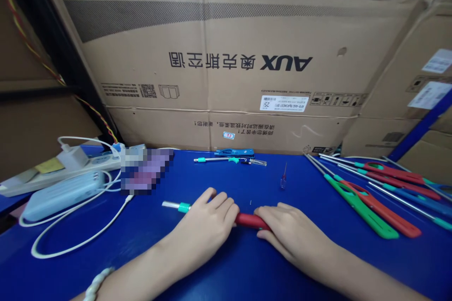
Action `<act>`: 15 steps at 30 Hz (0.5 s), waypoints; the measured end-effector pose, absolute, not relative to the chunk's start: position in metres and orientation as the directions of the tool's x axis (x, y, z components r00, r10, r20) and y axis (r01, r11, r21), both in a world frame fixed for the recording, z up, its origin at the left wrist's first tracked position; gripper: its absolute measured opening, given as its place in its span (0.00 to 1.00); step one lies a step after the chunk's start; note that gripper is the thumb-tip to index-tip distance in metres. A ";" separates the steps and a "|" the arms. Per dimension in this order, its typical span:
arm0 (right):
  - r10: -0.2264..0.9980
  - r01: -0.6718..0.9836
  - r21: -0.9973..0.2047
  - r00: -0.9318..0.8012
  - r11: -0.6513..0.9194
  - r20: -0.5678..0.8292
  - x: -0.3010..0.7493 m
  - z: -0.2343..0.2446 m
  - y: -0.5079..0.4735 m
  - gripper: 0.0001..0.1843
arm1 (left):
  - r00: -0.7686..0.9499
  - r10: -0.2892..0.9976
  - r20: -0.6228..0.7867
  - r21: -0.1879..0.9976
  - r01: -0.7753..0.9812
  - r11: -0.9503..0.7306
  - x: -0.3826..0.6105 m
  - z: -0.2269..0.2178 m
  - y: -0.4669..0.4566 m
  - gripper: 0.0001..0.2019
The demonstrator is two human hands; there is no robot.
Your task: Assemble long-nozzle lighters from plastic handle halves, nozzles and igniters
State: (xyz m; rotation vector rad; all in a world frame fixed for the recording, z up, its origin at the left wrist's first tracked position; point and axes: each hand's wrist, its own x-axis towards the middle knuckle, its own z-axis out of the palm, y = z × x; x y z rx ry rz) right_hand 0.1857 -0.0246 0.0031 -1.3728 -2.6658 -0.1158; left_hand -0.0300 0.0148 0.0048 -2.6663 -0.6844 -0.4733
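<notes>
Both hands grip one long-reach lighter with a red handle (249, 220), held level just above the blue table. My left hand (208, 218) is wrapped over its middle, hiding the trigger area. Out to the left of that hand stick a teal collar and a short metal tube. My right hand (286, 228) closes round the handle's right end. A tiny metal piece (250, 202) lies just beyond the hands. Farther back are a small screwdriver (283, 181) with a clear handle and a lighter's inner assembly (215, 159) with a metal tube and teal parts.
Several lighters, among them a green one (367, 211) and an orange-red one (391, 214), lie at the right. A blue casing (235, 152) rests by the cardboard wall (226, 23). At left are a power bank (63, 195), a white cable (77, 250), a power strip (102, 163) and a blurred-out phone-like object (146, 171).
</notes>
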 end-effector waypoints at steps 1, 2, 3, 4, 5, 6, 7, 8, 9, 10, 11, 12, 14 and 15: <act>0.795 0.808 0.016 -0.583 0.589 0.171 0.184 0.002 -0.026 0.07 | 0.829 0.378 0.413 -0.255 0.504 -0.826 -0.028 0.003 0.013 0.07; 0.786 0.802 0.030 -0.591 0.596 0.182 0.182 0.000 -0.027 0.09 | 0.829 0.360 0.428 -0.264 0.496 -0.827 -0.027 0.002 0.011 0.08; 0.779 0.799 0.048 -0.596 0.599 0.194 0.181 -0.001 -0.028 0.09 | 0.829 0.344 0.440 -0.274 0.490 -0.828 -0.025 0.000 0.009 0.08; 0.775 0.799 0.067 -0.598 0.598 0.203 0.180 -0.002 -0.029 0.10 | 0.829 0.331 0.450 -0.285 0.485 -0.827 -0.024 -0.001 0.008 0.09; 0.774 0.800 0.087 -0.597 0.593 0.209 0.180 -0.003 -0.030 0.10 | 0.829 0.323 0.456 -0.296 0.484 -0.824 -0.024 -0.002 0.007 0.09; 0.776 0.802 0.101 -0.596 0.589 0.207 0.180 -0.003 -0.030 0.09 | 0.829 0.319 0.459 -0.307 0.485 -0.819 -0.024 -0.001 0.006 0.09; 0.779 0.804 0.110 -0.594 0.585 0.202 0.181 -0.003 -0.030 0.09 | 0.828 0.321 0.460 -0.316 0.491 -0.812 -0.024 0.000 0.006 0.09; 0.784 0.807 0.112 -0.590 0.580 0.194 0.182 -0.002 -0.030 0.08 | 0.824 0.331 0.460 -0.321 0.502 -0.804 -0.026 0.004 0.006 0.09; 0.789 0.811 0.110 -0.584 0.574 0.190 0.184 0.000 -0.029 0.08 | 0.817 0.347 0.460 -0.318 0.517 -0.795 -0.028 0.008 0.008 0.09; 0.795 0.817 0.102 -0.576 0.567 0.190 0.186 0.002 -0.028 0.07 | 0.806 0.370 0.462 -0.305 0.537 -0.787 -0.031 0.013 0.010 0.10; 0.803 0.825 0.091 -0.565 0.558 0.192 0.188 0.005 -0.027 0.07 | 0.789 0.404 0.463 -0.276 0.561 -0.780 -0.036 0.019 0.013 0.13; 0.812 0.834 0.077 -0.550 0.546 0.194 0.191 0.007 -0.026 0.06 | 0.775 0.443 0.450 -0.236 0.582 -0.778 -0.041 0.025 0.018 0.17; 0.836 0.853 0.039 -0.518 0.520 0.184 0.195 0.013 -0.024 0.05 | 0.745 0.527 0.409 -0.148 0.623 -0.768 -0.052 0.035 0.028 0.21; 0.848 0.862 0.017 -0.502 0.507 0.170 0.197 0.016 -0.022 0.05 | 0.743 0.555 0.374 -0.120 0.632 -0.766 -0.058 0.039 0.034 0.20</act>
